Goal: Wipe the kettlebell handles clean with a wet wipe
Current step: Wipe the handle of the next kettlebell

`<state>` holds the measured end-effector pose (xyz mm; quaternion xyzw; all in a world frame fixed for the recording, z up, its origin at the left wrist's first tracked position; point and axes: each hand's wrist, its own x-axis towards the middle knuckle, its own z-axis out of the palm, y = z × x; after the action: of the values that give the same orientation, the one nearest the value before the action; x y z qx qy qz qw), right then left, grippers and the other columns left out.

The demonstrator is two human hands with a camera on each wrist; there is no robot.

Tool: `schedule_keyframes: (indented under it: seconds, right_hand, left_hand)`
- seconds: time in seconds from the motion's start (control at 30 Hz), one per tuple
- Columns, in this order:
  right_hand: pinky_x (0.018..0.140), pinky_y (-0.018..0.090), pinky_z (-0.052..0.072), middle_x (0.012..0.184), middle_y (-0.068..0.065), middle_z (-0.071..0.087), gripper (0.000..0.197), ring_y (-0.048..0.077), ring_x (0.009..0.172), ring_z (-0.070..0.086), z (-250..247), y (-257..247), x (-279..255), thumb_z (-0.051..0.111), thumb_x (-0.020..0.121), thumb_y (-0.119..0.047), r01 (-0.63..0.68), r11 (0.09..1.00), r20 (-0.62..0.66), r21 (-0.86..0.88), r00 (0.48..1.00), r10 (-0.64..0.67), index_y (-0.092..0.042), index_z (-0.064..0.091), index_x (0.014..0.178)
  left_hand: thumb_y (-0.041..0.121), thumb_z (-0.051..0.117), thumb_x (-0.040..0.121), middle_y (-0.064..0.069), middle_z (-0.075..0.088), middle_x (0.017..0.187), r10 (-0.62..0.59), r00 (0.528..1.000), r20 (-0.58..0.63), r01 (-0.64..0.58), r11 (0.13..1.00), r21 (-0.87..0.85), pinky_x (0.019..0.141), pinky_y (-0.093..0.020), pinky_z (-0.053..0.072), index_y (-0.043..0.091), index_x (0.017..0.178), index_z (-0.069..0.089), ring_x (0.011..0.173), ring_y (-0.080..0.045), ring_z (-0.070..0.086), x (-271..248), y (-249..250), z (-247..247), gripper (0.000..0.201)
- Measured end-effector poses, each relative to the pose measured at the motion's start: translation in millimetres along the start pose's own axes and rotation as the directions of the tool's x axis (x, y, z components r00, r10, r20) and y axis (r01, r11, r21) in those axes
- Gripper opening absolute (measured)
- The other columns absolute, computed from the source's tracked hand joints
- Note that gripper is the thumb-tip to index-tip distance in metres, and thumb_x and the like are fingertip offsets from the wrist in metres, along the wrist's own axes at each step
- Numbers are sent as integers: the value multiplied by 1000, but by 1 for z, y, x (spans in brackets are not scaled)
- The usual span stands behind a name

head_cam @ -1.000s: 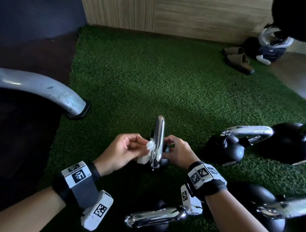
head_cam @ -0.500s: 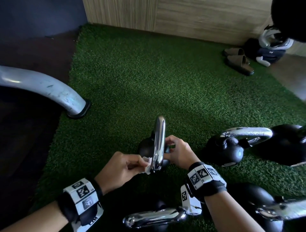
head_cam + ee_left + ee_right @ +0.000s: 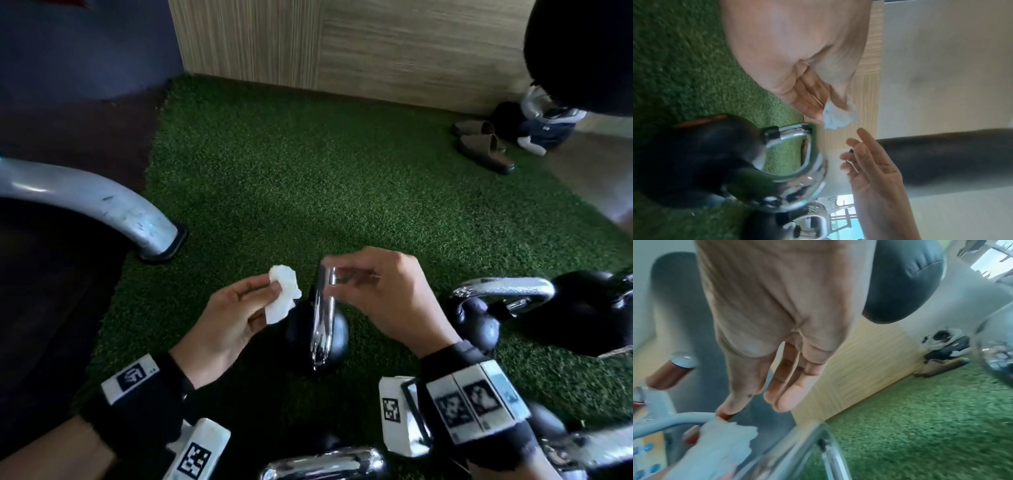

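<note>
We see the left hand (image 3: 226, 322) pinching the crumpled wet wipe (image 3: 283, 297) just left of the upright chrome handle (image 3: 322, 311) of the kettlebell (image 3: 337, 337) on the turf (image 3: 308, 178). The right hand (image 3: 383, 294), fingers relaxed and spread, hovers at the handle's top. Only the left wrist view shows a clear gap between that hand and the handle.

Green turf (image 3: 308, 178) is carrying black kettlebells (image 3: 317, 334), one (image 3: 476, 322) lying tipped at right, a grey frame foot (image 3: 157, 236), and slippers (image 3: 483, 147) near the wall.
</note>
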<state>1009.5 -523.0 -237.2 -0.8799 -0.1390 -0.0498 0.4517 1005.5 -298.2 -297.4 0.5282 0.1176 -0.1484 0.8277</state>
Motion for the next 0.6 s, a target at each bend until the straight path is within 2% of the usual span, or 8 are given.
schedule_keyframes:
  seconds: [0.1,0.17,0.27,0.43,0.5,0.53,0.57,0.6]
  right_hand:
    - [71,19,57,97,-9,74,45,7,76,70,16,-16,-4,92,69,-26,99,995,41,32,994,-101,-28,78,112]
    - [70,22,58,96,-9,73,43,7,77,70,28,-15,-4,93,69,-25,121,992,-25,44,992,-120,-26,79,110]
    - [68,30,60,93,-8,74,36,7,75,70,38,-11,-6,93,69,-21,130,990,-164,59,979,-119,-22,81,104]
    - [69,31,62,92,-8,75,26,6,75,71,41,-7,-9,89,71,-16,69,997,-213,36,975,-60,-20,82,96]
    - [71,26,61,88,-12,76,23,3,75,71,31,-1,-6,88,74,-18,3,1000,-231,24,973,3,-23,82,96]
    - [72,24,60,86,-14,76,22,0,75,71,25,6,-4,87,75,-20,-51,998,-252,25,966,56,-26,82,95]
    - [72,23,61,84,-15,77,21,-1,74,71,19,16,-2,86,76,-21,-107,994,-272,35,956,113,-27,81,95]
    - [73,26,62,82,-15,77,20,-1,74,72,14,28,1,86,76,-21,-165,984,-286,62,942,176,-29,81,93]
  left_hand:
    - [22,68,78,-11,78,105,-47,998,51,52,995,-91,69,-19,60,8,109,72,85,-11,76,-6,6,17,35]
    - [22,67,79,-10,77,111,-46,997,56,53,989,-141,81,-22,60,7,113,72,90,-11,75,-10,5,25,37]
    - [22,67,78,-14,74,119,-47,998,33,51,991,-122,102,-32,50,2,121,69,98,-16,72,-14,5,31,47]
    - [35,59,89,-10,75,117,-57,992,115,60,998,-21,103,-39,42,14,106,79,111,-20,69,-16,9,24,33]
    - [29,66,86,-6,75,117,22,991,131,-45,984,174,100,-39,45,20,111,78,114,-21,66,-8,3,13,29]
    - [21,68,79,1,75,116,92,986,136,-133,934,333,97,-35,49,29,113,77,115,-17,65,-2,-3,4,37]
    - [16,66,72,8,72,120,136,976,168,-203,845,496,96,-34,51,38,118,72,119,-10,62,4,-11,-7,52]
    - [15,65,69,16,66,130,124,967,222,-241,726,644,101,-35,51,46,128,62,127,-2,55,10,-20,-18,67]
